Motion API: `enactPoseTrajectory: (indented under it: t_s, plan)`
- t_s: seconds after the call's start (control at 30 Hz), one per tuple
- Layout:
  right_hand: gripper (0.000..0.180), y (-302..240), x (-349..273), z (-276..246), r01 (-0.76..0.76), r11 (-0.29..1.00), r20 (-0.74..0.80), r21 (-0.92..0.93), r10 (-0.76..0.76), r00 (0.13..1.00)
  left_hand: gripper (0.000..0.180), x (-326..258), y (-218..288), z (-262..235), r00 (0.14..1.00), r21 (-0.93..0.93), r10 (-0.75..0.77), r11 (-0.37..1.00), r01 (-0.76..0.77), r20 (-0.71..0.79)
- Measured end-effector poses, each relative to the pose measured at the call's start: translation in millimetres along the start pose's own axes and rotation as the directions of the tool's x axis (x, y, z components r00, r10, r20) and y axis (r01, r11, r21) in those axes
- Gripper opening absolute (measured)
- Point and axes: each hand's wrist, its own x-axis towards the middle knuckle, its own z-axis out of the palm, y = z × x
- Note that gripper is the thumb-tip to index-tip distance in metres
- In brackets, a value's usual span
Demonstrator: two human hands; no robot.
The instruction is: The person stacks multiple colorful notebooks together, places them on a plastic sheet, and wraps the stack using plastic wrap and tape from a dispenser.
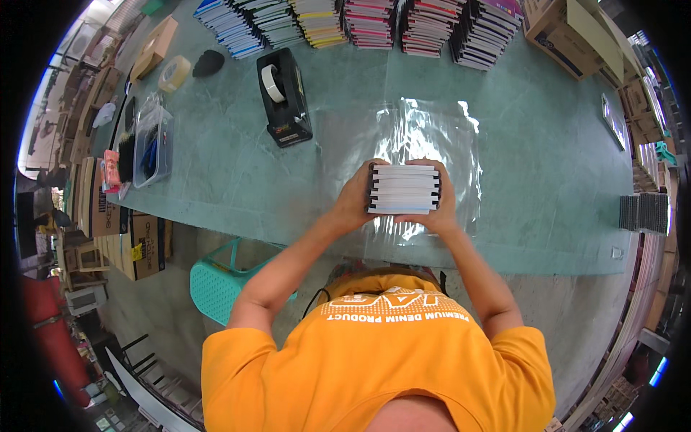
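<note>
Between my two hands is a small stack of booklets [404, 189], with white page edges and black bound edges showing. My left hand [353, 198] is closed on the stack's left side, and my right hand [444, 204] grips the right side. Beneath them, a shiny clear plastic sheet [466, 144] lies spread on the green table [547, 173]. Whether the stack rests on the plastic or is held just above it, I cannot tell.
Several stacks of booklets with coloured covers [368, 25] line the far edge. A black tape dispenser [285, 101] stands left of the plastic, with a clear bin [154, 147] farther left. An open cardboard box [568, 36] is at far right, a dark stack [643, 213] at right, a turquoise stool [219, 288] below.
</note>
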Motion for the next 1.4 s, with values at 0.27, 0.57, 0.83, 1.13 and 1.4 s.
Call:
enactPoseTrajectory:
  t_s: [0.27,0.57,0.83,1.13,1.4]
  plan:
    - [0.101,22,-11,2,-0.078,0.993,-0.035,-0.088,0.075,0.997,0.081,1,-35,23,0.977,0.235,0.161,0.964,-0.124,-0.142]
    - [0.062,10,17,-36,0.43,0.633,0.246,-0.643,-0.361,0.899,0.059,39,-5,-28,0.921,0.55,0.387,0.778,-0.304,-0.039]
    - [0.051,13,4,-45,0.127,0.787,0.019,-0.603,-0.145,0.989,0.031,45,12,-22,0.966,0.153,-0.18,0.966,0.21,-0.187]
    - [0.057,7,23,-33,-0.634,0.771,-0.096,0.056,0.637,0.765,0.03,71,8,-66,0.863,-0.553,-0.499,0.742,0.379,-0.077]
    - [0.058,28,-2,-22,-0.578,0.812,-0.169,0.083,0.583,0.795,0.036,101,-18,-87,0.852,-0.473,-0.522,0.76,0.445,-0.037]
